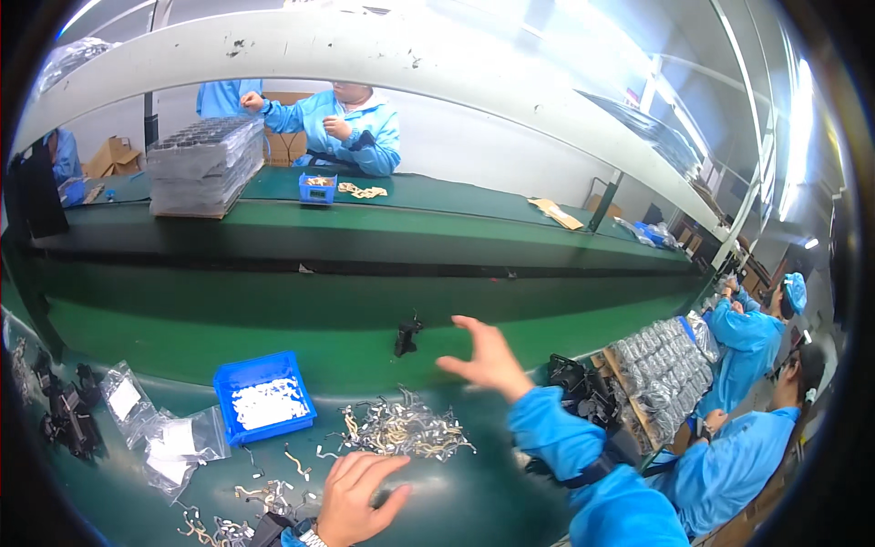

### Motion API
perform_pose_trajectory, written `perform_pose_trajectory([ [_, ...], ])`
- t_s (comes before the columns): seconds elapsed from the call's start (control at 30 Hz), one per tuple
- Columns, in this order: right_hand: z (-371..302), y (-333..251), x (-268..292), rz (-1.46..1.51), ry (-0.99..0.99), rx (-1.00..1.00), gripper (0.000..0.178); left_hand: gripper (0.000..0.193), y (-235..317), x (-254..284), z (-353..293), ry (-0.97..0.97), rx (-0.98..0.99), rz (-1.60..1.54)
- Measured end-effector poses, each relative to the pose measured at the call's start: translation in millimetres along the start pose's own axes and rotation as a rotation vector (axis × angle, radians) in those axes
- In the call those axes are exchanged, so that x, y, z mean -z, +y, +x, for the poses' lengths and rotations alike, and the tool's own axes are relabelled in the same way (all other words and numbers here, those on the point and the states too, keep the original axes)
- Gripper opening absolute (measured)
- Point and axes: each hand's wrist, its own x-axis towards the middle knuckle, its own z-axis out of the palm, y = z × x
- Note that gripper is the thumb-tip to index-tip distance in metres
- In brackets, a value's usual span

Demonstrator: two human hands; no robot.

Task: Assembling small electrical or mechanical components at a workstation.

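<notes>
My right hand [492, 360] reaches forward over the green belt-like surface [200, 328], thumb and fingers apart and nothing in them. Just left of its fingertips a small black plastic part [406, 337] sits on that surface, not touched. My left hand [357, 497] hovers low over the near worktop, its fingers spread and empty. Beyond it lies a heap of short wire leads [410, 428] with small pale connectors. More loose wire leads [273, 497] are scattered to its left.
A blue bin [308, 421] of small white parts stands left, beside clear plastic bags [173, 451]. Black parts [68, 410] lie far left, others [579, 387] by my right forearm. Bagged goods [661, 369] are stacked at right, near co-workers [752, 465]. Another person [369, 137] sits opposite.
</notes>
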Motion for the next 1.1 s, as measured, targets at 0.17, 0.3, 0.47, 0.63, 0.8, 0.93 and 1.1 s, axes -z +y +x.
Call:
perform_pose_trajectory([
  [0.17,-26.5,98.6,135.3,-0.408,-0.233,-0.219,0.063,0.039,3.6,-4.5,6.2,-0.056,0.003,-0.036],
  [0.3,-51.9,102.2,165.0,-0.614,-0.473,-0.449,0.080,0.040,5.6,-3.2,5.2,-0.079,0.023,-0.039],
  [0.47,-61.8,87.3,157.0,-0.562,-0.507,-0.535,0.089,0.039,-6.0,-6.0,0.4,-0.149,0.056,-0.027],
  [0.63,-64.0,102.3,148.3,-0.473,-0.369,-0.483,0.087,0.038,-11.1,-12.2,1.7,-0.112,-0.007,0.003],
  [0.8,-60.5,83.7,162.0,-0.410,-0.172,-0.244,0.074,0.038,-11.9,-12.7,2.1,-0.113,-0.023,0.002],
  [0.93,-49.4,-33.3,169.7,-0.103,-0.142,0.218,0.067,0.039,-11.3,-7.0,-1.0,-0.107,-0.025,0.022],
  [1.1,-73.5,-109.9,126.0,0.246,-0.431,0.426,0.071,0.030,-10.7,-5.1,1.7,-0.025,0.027,0.027],
])
